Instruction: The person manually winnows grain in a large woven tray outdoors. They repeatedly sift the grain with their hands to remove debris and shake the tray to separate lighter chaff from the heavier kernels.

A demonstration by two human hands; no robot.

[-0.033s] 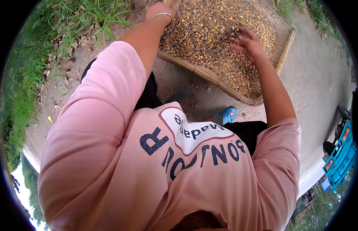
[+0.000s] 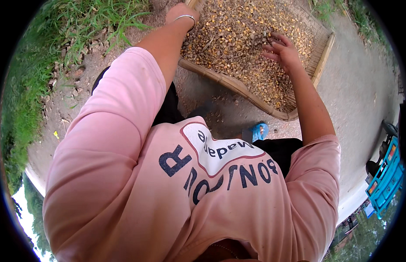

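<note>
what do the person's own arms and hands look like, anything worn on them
Both arms wear pink short sleeves, the left sleeve and the right sleeve loose and plain, leaving the forearms bare. The left hand is gloveless, with a thin silver bangle at the wrist. The right hand is gloveless too, with no bangle visible.

The head-worn fisheye looks down, shirt (image 2: 124, 192) near, hands (image 2: 285, 54) farther.

Woven tray (image 2: 211, 74): far side cut off by upper edge. Left hand (image 2: 180, 13): fingers mostly hidden. Right hand (image 2: 286, 56): anything held, too small to tell.
</note>
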